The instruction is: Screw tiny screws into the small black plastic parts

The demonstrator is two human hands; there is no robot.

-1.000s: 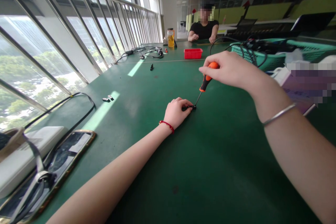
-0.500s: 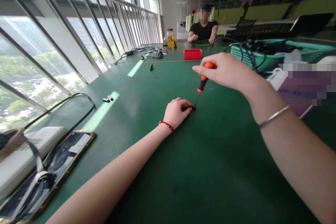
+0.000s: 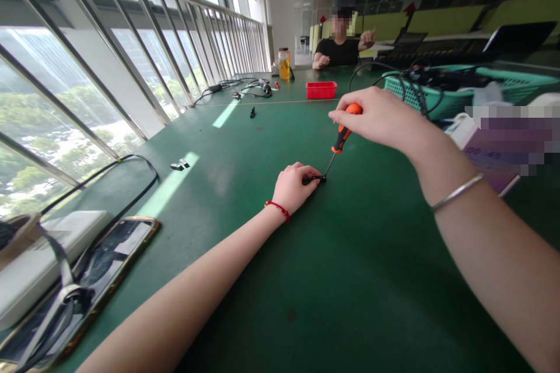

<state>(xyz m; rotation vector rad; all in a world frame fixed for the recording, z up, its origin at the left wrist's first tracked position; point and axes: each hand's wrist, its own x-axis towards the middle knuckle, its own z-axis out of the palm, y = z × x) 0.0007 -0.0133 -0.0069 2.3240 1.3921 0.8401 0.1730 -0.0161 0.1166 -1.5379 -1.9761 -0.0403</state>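
On the green table point(image 3: 245, 280), my left hand point(image 3: 294, 185) pinches a small black part point(image 3: 313, 178) against the surface. The part is mostly covered by my fingers, so its kind cannot be made out. My right hand point(image 3: 371, 113) is closed round the top of an orange and black screwdriver point(image 3: 343, 135). The screwdriver leans to the right, and its thin metal shaft runs down to the part's right end. Its tip appears to touch there, just beyond my left fingertips.
At left lie a phone point(image 3: 118, 256), a white box-like device point(image 3: 52, 256) and a black cable point(image 3: 144, 162). Small black pieces point(image 3: 178, 165) rest nearby. Farther back are a red tray point(image 3: 321, 90), a jar point(image 3: 284, 64), a teal basket point(image 3: 441, 96) and a seated person point(image 3: 339, 52).
My right hand and the screwdriver handle have shifted slightly right, tilting the screwdriver more. My left hand has stayed put. The person across the table has raised one hand.
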